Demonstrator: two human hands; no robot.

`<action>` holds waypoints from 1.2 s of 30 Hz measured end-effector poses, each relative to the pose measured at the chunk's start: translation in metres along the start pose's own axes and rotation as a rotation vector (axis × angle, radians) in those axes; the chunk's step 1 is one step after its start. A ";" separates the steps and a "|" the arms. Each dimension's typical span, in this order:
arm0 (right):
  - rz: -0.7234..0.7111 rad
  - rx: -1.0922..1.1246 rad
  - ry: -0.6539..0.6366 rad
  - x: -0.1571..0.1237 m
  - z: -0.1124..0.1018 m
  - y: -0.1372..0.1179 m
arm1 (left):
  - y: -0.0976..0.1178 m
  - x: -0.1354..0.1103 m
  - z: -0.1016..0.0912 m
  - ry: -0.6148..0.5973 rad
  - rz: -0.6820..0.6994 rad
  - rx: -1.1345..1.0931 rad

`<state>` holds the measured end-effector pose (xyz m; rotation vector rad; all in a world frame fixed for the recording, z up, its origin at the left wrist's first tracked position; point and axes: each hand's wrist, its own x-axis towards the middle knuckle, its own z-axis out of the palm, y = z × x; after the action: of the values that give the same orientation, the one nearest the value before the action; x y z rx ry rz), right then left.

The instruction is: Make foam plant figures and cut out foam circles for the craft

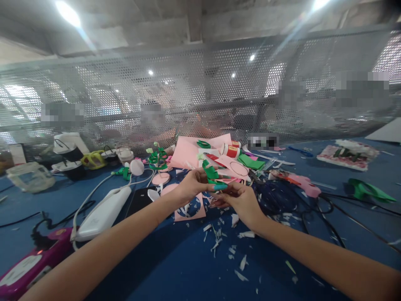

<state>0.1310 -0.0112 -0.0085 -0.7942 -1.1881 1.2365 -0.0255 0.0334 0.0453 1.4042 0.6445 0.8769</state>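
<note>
My left hand [192, 184] and my right hand [239, 200] meet above the blue table [175, 267], both pinched on a curled green paper strip [212, 174]. The strip loops up between the fingertips. Under the hands lies a pink sheet with round holes cut out [191, 209]. White and green paper scraps [219, 242] are scattered on the table in front of the hands. Behind them lie pink paper sheets [188, 152], a green paper piece [250, 162] and a red-and-white glue bottle [230, 150].
A white glue gun [103, 215] with cord lies at left, a magenta device [28, 263] at the near left. Curled green paper pieces [156, 159], black cables [328, 209], a green scrap [366, 190] and a perforated metal screen [200, 92] at the back.
</note>
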 end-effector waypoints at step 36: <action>0.026 -0.006 -0.003 -0.004 0.006 -0.008 | -0.006 -0.004 0.011 0.057 0.081 -0.016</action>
<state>0.1278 -0.0173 -0.0004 -0.8152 -1.1880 1.2562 -0.0179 0.0243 0.0396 1.4030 0.6264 0.9874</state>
